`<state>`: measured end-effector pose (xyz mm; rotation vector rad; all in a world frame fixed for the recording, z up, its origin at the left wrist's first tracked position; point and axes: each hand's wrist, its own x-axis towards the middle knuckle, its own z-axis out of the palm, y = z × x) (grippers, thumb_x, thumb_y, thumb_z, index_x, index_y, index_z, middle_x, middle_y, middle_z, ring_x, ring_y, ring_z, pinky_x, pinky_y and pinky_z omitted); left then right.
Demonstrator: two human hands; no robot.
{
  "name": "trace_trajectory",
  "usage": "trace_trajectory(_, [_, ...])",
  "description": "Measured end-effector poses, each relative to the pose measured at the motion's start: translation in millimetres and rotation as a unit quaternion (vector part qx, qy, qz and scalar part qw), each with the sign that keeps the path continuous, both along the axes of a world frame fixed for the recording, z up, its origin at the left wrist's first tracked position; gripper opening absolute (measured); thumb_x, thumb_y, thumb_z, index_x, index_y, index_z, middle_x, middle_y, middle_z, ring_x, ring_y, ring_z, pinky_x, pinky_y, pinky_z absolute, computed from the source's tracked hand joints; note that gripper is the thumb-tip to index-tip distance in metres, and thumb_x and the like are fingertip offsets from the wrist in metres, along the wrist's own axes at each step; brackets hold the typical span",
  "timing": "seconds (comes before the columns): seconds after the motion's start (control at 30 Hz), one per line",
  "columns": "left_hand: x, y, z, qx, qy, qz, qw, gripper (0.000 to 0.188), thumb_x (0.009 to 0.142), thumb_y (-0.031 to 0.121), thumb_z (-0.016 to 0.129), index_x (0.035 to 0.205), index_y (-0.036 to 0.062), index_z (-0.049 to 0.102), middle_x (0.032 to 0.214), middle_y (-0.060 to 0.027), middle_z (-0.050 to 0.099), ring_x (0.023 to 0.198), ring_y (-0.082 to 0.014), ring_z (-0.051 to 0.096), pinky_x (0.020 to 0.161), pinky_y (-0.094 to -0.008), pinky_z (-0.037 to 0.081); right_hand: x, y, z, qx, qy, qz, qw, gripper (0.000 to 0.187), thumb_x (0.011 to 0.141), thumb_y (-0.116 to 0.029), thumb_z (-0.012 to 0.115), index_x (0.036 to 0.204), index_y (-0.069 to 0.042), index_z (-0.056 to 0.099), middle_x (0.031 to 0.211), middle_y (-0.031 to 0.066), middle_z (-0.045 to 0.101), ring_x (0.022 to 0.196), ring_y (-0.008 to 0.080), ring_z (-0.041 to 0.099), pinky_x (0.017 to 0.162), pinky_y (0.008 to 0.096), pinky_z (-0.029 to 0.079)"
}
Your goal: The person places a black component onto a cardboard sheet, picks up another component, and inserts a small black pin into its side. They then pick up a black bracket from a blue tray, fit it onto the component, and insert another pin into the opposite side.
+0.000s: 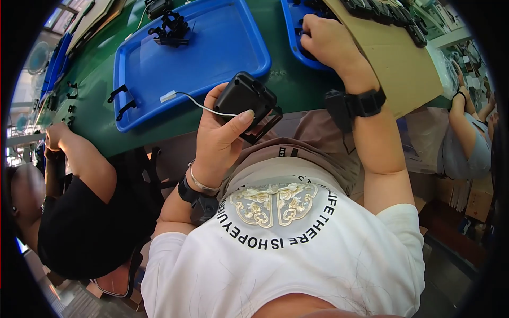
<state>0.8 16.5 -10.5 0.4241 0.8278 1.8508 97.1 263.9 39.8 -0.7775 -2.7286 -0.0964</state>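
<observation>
- A white printed T-shirt (281,259) is filling the near part of the view, with brown trousers (318,135) showing beyond it.
- A metal bangle (199,180) is circling the left wrist, and a black wristband (368,102) is wrapping the right one.
- The left hand (218,135) is gripping a boxy black device (241,99) just in front of the table edge, its thumb pressing on the near side and its fingers curling behind.
- A black frame-like bracket (266,128) is showing at the device's lower right side.
- A thin white cable (197,102) is trailing left from the device, its white connector (168,96) lying over the large blue tray (212,47).
- A black clip (127,108) is straddling that tray's left rim; a cluster of black brackets (170,32) is lying toward its far side.
- The right hand (330,42) is sitting over a second blue tray (291,34), fingers curling inward; whether they are pinching a part, I cannot tell.
- Beyond the right forearm, cardboard (395,69) is carrying a row of black units (384,15).
</observation>
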Motion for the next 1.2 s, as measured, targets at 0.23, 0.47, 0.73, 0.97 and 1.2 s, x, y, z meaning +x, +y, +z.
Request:
trace_trajectory(0.23, [-2.5,-2.2,4.5,0.015,-0.031,-0.021,0.999,0.058,0.076,-0.003,0.066,0.124,0.0063,0.034,0.11,-0.0128,0.053,0.099,-0.0222,0.058,0.079,-0.0329,0.054,41.6,-73.5,31.5,-0.295,0.266,0.156,0.904,0.019,0.078,-0.003,0.066,0.097,-0.001,0.062,0.083,0.0054,0.064,0.075,0.0121,0.061,0.067,0.0215,0.049])
trace_trajectory(0.47, [-4.1,-4.9,1.7,-0.001,0.03,-0.115,0.993,0.065,0.073,-0.003,0.07,0.126,0.0055,0.034,0.111,-0.0107,0.052,0.098,-0.0177,0.057,0.08,-0.0303,0.053,62.7,-105.4,12.7,-0.342,0.226,0.232,0.882,0.025,0.073,-0.004,0.073,0.094,0.001,0.061,0.083,0.0059,0.061,0.072,0.011,0.058,0.062,0.0202,0.047])
trace_trajectory(0.73, [-2.2,-5.9,2.7,-0.024,0.066,-0.16,0.985,0.066,0.072,-0.001,0.073,0.126,0.0044,0.034,0.111,-0.0093,0.051,0.098,-0.016,0.057,0.082,-0.0289,0.052,64.3,-110.8,-7.6,-0.371,0.245,0.262,0.857,0.027,0.07,-0.01,0.077,0.089,0.0,0.06,0.077,0.007,0.059,0.064,0.0111,0.053,0.053,0.02,0.041])
trace_trajectory(0.97, [-3.7,-2.3,0.5,-0.036,0.107,-0.181,0.977,0.067,0.071,0.003,0.075,0.125,0.0045,0.034,0.111,-0.0083,0.051,0.098,-0.0153,0.056,0.082,-0.0287,0.051,69.7,-107.6,-17.2,-0.36,0.252,0.285,0.852,0.028,0.069,-0.011,0.077,0.088,0.0,0.06,0.076,0.008,0.059,0.063,0.0123,0.053,0.052,0.0206,0.041])
trace_trajectory(1.2, [-2.1,-1.1,7.7,-0.048,0.134,-0.168,0.975,0.069,0.07,0.007,0.076,0.125,0.0045,0.035,0.11,-0.009,0.051,0.097,-0.0146,0.056,0.079,-0.0271,0.051,69.7,-114.3,-18.5,-0.343,0.26,0.251,0.867,0.027,0.07,-0.012,0.077,0.084,0.001,0.059,0.075,0.0091,0.059,0.061,0.0127,0.053,0.051,0.0211,0.041])
